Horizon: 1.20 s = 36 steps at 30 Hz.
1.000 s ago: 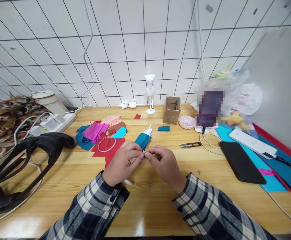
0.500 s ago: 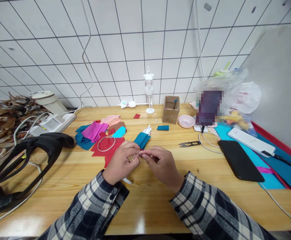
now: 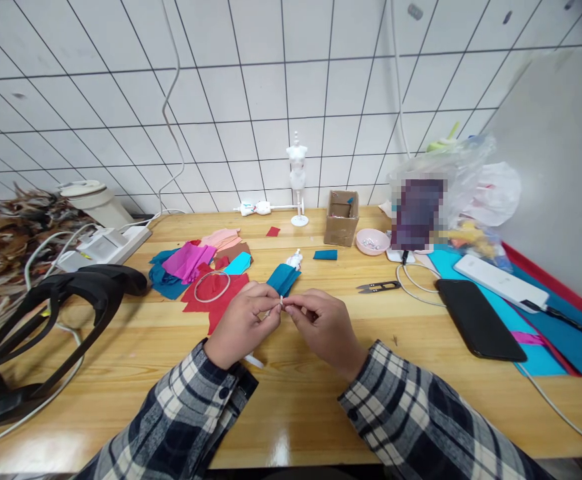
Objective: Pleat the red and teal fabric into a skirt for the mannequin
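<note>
My left hand (image 3: 245, 323) is closed around the lower part of a small white mannequin (image 3: 295, 258) that tilts away from me. Teal cloth (image 3: 283, 279) wraps its lower body, and a white end piece (image 3: 253, 361) sticks out beneath my palm. My right hand (image 3: 323, 327) is closed in a pinch, its fingertips meeting those of my left hand at the near edge of the cloth. A tiny pale bit (image 3: 281, 301) shows between the fingertips, too small to name.
Left lie cloth scraps (image 3: 188, 263), a hoop (image 3: 197, 293) and a black headset frame (image 3: 105, 293). Behind stand another mannequin (image 3: 297, 167), a cardboard box (image 3: 341, 227) and a pink bowl of beads (image 3: 372, 249). Thread snips (image 3: 379, 287) and a black phone (image 3: 481, 320) lie right.
Both hands keep nearly the same place. The right fingertips have shifted slightly at the pinch, and the pale bit between them shows more clearly.
</note>
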Each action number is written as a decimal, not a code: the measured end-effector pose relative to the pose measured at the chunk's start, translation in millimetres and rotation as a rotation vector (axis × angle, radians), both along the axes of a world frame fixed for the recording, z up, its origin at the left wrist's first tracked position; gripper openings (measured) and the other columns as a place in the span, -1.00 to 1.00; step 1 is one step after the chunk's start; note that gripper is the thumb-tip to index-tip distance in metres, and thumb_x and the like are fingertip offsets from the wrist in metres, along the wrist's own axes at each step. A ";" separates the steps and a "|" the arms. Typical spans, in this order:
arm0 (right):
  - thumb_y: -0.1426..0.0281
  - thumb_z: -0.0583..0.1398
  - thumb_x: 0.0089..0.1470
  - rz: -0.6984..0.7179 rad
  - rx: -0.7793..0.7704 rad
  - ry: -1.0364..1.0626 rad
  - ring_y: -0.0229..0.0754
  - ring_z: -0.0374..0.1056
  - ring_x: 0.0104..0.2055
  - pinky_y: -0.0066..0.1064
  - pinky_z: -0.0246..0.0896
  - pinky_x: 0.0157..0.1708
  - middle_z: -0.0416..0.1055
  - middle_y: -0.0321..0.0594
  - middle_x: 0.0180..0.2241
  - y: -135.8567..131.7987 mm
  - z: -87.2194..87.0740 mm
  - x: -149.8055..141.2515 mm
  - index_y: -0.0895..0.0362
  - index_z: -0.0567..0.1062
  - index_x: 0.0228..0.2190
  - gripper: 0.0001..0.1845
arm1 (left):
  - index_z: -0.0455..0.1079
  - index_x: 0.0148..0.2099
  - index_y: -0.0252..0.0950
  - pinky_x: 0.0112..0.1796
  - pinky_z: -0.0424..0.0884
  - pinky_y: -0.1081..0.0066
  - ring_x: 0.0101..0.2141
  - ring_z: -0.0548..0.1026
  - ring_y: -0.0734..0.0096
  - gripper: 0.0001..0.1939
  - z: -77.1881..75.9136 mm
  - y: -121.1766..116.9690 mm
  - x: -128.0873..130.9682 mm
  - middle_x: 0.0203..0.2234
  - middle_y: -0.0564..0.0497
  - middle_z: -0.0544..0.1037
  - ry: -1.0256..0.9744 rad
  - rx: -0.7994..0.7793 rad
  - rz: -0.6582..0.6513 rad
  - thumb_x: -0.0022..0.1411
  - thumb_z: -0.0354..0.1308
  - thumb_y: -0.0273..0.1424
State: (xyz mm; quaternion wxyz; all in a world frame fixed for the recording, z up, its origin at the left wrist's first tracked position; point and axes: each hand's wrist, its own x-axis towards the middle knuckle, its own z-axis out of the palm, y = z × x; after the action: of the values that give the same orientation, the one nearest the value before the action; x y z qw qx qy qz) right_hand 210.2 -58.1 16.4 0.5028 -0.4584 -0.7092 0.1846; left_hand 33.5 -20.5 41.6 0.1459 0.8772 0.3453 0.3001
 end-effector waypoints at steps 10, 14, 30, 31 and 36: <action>0.37 0.19 0.13 -0.044 0.002 -0.073 -0.28 0.30 -0.49 -0.46 0.23 -0.43 0.47 -0.29 -0.49 -2.0 1.6 0.4 0.08 0.59 -0.34 -0.86 | 0.50 -0.45 -0.26 -0.31 0.31 0.36 -0.40 0.40 0.42 -0.74 1.3 -4.8 2.1 -0.46 0.00 0.53 0.078 0.070 0.007 0.26 0.08 -0.45; 0.41 0.21 0.05 -0.059 -0.062 -0.025 -0.33 0.25 -0.54 -0.47 0.20 -0.47 0.44 -0.32 -0.49 -2.5 3.2 -2.1 0.10 0.53 -0.42 -0.92 | 0.49 -0.46 -0.26 -0.30 0.31 0.35 -0.39 0.40 0.41 -0.76 2.7 -6.4 3.6 -0.47 0.00 0.53 0.084 0.067 -0.008 0.23 0.08 -0.45; 0.39 0.31 -0.19 0.222 -0.750 1.143 -0.40 0.28 -0.56 -0.58 0.29 -0.55 0.38 -0.42 -0.53 15.8 16.4 12.3 0.09 0.23 -0.51 -0.69 | 0.58 -0.30 -0.24 -0.31 0.38 0.40 -0.37 0.47 0.41 -0.75 15.4 -12.2 1.2 -0.47 0.00 0.57 -0.135 -0.070 -0.085 0.20 0.06 -0.52; 0.39 0.32 -0.20 0.181 -0.697 1.127 -0.40 0.28 -0.55 -0.57 0.31 -0.54 0.37 -0.43 -0.52 20.1 19.0 15.9 0.09 0.26 -0.49 -0.70 | 0.58 -0.29 -0.25 -0.32 0.38 0.40 -0.37 0.47 0.40 -0.76 15.6 -12.4 0.3 -0.47 0.00 0.57 -0.143 -0.058 -0.078 0.20 0.06 -0.51; 0.35 0.23 -0.11 -0.074 -0.366 0.797 -0.31 0.33 -0.49 -0.42 0.39 -0.42 0.36 -0.35 -0.52 69.2 41.7 45.5 0.12 0.48 -0.42 -0.87 | 0.56 -0.29 -0.26 -0.32 0.38 0.38 -0.38 0.48 0.41 -0.77 17.3 -15.3 -3.6 -0.46 -0.01 0.58 -0.170 0.015 -0.053 0.21 0.07 -0.51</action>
State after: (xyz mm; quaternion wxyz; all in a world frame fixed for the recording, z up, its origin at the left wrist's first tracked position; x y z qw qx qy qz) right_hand 255.7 11.1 58.1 0.6537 -0.4583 -0.3986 0.4514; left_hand 29.9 -35.7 58.9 0.1763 0.8583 0.3060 0.3722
